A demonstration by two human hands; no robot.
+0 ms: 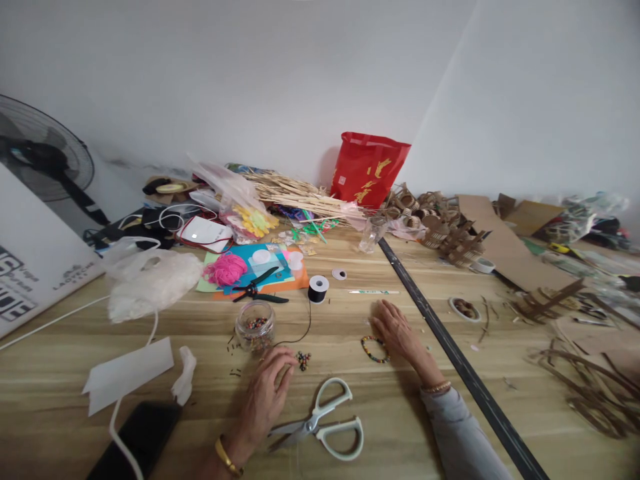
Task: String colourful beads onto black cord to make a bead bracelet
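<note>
My left hand (pixel 267 390) rests on the table with its fingers loosely stretched and the thumb a little apart. Its fingertips lie beside a small pile of dark, multicoloured beads (pixel 303 361). A glass jar of beads (pixel 256 327) stands just beyond that hand. Black cord runs from a spool (pixel 319 289) towards the left fingers, where its end is hidden. My right hand (pixel 397 332) lies palm down, fingers extended, to the right of a beaded bracelet (pixel 375 349); I see nothing held in it. Scissors (pixel 315 421) with white handles lie open between my forearms.
Black pliers (pixel 259 291) and pink yarn (pixel 226 269) lie on coloured sheets. A black strip (pixel 450 347) crosses the table at right. Beyond stand a clear cup (pixel 371 236) and a red bag (pixel 369 170). A black phone-like slab (pixel 137 440) lies near left; brown wicker-like pieces (pixel 595 387) fill the right.
</note>
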